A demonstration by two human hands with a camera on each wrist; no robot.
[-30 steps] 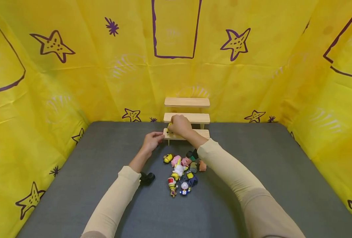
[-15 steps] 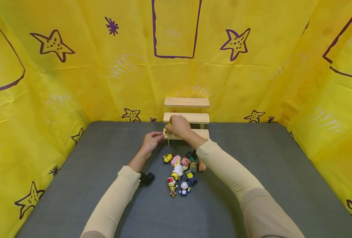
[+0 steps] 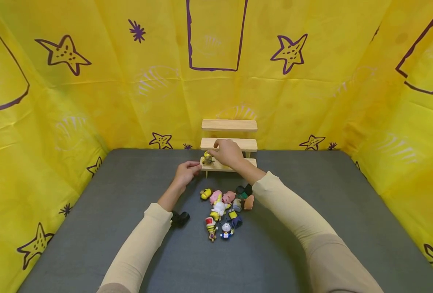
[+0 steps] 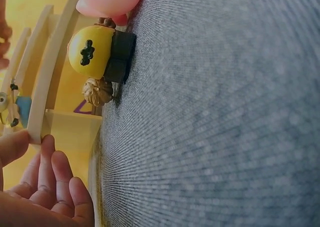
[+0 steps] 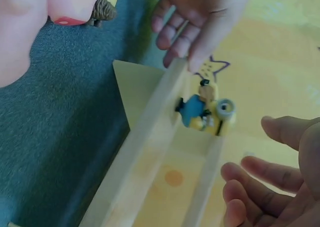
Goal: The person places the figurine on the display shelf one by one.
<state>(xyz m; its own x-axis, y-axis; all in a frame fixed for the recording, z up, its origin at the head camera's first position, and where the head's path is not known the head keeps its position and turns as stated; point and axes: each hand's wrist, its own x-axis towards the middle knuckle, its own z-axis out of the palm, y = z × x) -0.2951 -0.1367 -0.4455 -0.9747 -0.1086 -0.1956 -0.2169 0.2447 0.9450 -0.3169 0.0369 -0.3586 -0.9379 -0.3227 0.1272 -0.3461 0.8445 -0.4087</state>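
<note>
A small yellow minion figure (image 3: 207, 158) with a single round eye and blue overalls stands at the left end of the lowest step of a three-tier wooden display stand (image 3: 234, 163). My left hand (image 3: 184, 175) pinches that step's left end, thumb above and fingertips below, as the left wrist view also shows. Just right of the minion is my right hand (image 3: 231, 154). In the right wrist view this hand (image 5: 272, 182) has its fingers apart and holds nothing, with a gap between it and the figure (image 5: 207, 111).
In front of the stand lies a cluster of toys: a yellow figure (image 3: 206, 194), a pink pig (image 3: 215, 197), a white unicorn-horned figure (image 3: 220, 208), a blue-and-white cat figure (image 3: 226, 230) and several others. A black object (image 3: 181, 219) lies beside my left forearm. Yellow cloth walls surround the grey table.
My right hand has let go of the minion and drawn back to the right, leaving the figure standing on the lowest step. My left hand stays at the step's end.
</note>
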